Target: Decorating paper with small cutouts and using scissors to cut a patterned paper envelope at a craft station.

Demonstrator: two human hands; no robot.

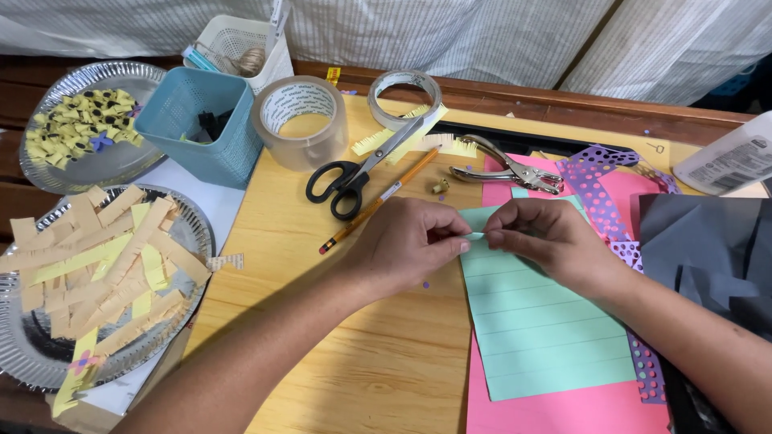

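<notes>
Hands (474, 237) pinching small green paper piece (476, 235), mostly hidden by fingertips

Black-handled scissors (354, 173), pencil (378, 201), hole punch (511, 170), two tape rolls (301, 120).

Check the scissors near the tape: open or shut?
Shut. The scissors lie flat on the table, blades together in one line, black handles side by side.

Bare wood (370, 354) lies open below the hands – scissors (362, 169), pencil (378, 201) and tape roll (301, 120) crowd beyond
</notes>
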